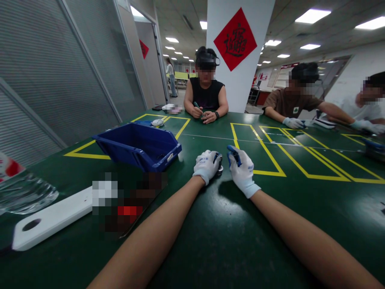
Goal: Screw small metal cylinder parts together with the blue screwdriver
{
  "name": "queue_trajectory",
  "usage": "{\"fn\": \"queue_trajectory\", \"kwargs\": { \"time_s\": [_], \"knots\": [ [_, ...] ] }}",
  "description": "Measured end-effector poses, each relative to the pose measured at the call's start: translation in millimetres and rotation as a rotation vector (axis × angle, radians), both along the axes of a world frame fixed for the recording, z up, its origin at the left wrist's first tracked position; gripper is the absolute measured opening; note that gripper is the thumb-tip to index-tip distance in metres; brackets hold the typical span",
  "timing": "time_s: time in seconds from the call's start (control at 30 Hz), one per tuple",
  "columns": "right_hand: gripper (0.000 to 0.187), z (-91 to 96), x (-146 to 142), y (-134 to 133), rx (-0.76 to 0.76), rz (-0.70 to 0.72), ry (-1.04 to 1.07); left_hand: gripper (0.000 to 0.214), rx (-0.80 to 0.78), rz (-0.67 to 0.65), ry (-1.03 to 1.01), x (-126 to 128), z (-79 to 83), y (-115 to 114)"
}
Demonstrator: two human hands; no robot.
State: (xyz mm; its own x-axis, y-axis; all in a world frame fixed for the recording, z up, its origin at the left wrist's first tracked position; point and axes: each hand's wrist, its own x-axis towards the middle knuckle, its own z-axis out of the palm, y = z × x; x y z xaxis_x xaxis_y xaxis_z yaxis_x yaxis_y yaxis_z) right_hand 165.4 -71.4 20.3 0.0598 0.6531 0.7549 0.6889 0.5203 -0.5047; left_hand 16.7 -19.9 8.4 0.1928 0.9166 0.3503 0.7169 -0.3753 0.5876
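Green table [222,249] with yellow tape [269,173] and blue bin [128,153]

Left hand [205,164], right hand [243,170]: white gloves [247,161], blue palm coating [239,159], blue lettering [203,159], pale-blue cuffs [252,190]; forearms [168,218] bare.

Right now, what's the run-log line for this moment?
left hand: holding dark object | right hand: apart from it, contents unclear | bin: left of both hands

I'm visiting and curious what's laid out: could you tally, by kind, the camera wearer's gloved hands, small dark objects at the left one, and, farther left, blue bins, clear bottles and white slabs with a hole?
Gloved hands: 2 (left hand, right hand)
Small dark object: 1
Blue bin: 1
Clear bottle: 1
White slab: 1
Total: 6
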Motion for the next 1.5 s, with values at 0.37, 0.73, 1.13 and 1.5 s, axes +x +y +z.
{"fn": "queue_trajectory", "kwargs": {
  "time_s": [0.37, 0.73, 1.13, 1.5],
  "knots": [
    [0.035, -12.1, -11.3, 13.6, -0.238, 0.113, -0.067, 0.028, -0.031, 0.089, 0.235, 2.0, 3.3, -1.6],
    [0.049, -18.1, -9.2, 7.3, -0.474, -0.044, -0.5, 0.039, 0.03, 0.331, -0.338, -9.5, -10.6, 18.0],
    [0.044, -19.4, -2.6, 7.8, -0.475, -0.131, -0.633, 0.044, -0.101, -0.162, -1.079, 9.9, -1.3, 14.1],
    [0.041, -9.7, -7.7, 2.2, -0.451, -0.135, -0.73, 0.043, 0.019, -0.071, -1.073, 11.6, 6.5, 12.0]
  ]
}}
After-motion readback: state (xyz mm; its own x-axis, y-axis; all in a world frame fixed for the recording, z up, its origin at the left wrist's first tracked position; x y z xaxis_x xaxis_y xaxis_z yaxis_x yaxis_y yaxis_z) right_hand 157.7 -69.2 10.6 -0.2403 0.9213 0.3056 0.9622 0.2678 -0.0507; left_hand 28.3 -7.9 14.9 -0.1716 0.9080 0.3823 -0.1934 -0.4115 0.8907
